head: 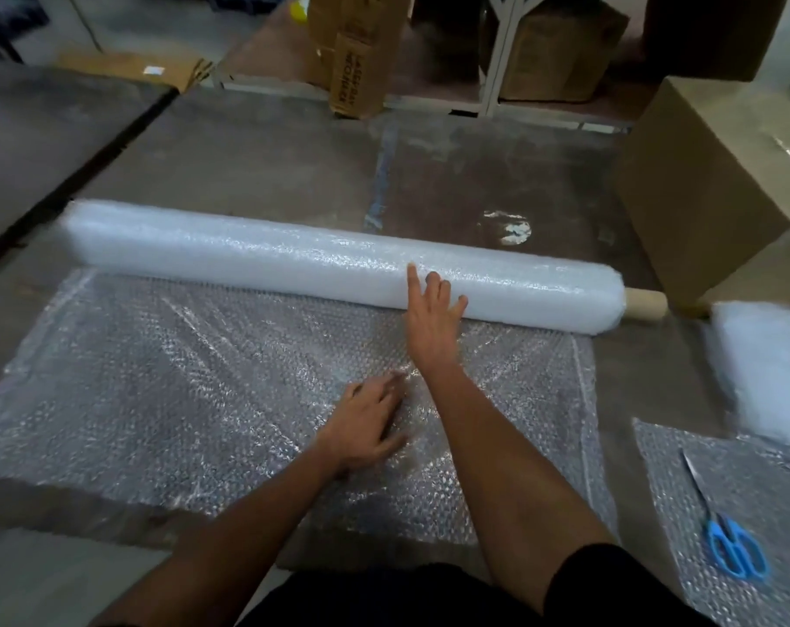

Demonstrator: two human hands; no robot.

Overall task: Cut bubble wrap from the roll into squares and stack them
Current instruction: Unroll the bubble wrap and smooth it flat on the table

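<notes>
A long white bubble wrap roll (257,260) lies across the floor, its cardboard core (646,303) sticking out at the right end. An unrolled sheet (158,391) spreads from it toward me. My right hand (434,316) reaches forward with straight fingers touching the near side of the roll. My left hand (366,423) rests flat on the sheet with fingers spread. Blue-handled scissors (728,531) lie at the lower right on a cut bubble wrap piece (746,481). Nothing is held in either hand.
A large cardboard box (710,187) stands right of the roll. A white bubble wrap bundle (768,368) lies at the right edge. More cardboard boxes (352,56) and white shelf legs (502,52) stand at the back. A dark mat (45,129) lies at the far left.
</notes>
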